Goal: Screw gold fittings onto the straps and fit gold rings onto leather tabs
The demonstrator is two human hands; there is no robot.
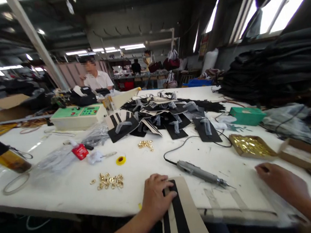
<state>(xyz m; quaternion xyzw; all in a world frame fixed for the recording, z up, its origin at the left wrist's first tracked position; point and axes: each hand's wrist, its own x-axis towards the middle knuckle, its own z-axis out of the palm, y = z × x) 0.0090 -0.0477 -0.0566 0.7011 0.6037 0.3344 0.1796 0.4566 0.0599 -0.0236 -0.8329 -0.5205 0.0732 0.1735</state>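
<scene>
My left hand (pixel 157 197) grips the top of a beige panel with black stripes (pixel 186 201), its thumb on the front face. The panel hangs over the table's front edge toward me. My right hand (pixel 284 184) is closed, curled fingers facing left, over the table's right side; whatever it may hold is hidden. Between the hands lies a grey electric screwdriver (pixel 199 171), its bit pointing right and its cord running back. Beyond my right hand sits a shallow box of gold-coloured metal pieces (pixel 269 156). Loose gold rings (pixel 110 181) lie left of my left hand.
A heap of black and beige pieces (pixel 166 117) covers the table's middle back. A green box (pixel 247 115), a cardboard tray (pixel 305 157), yellow tape (pixel 120 160), a red packet (pixel 80 151), a bottle (pixel 8 160) and a control box (pixel 75 118) stand around. A person (pixel 96 77) is beyond.
</scene>
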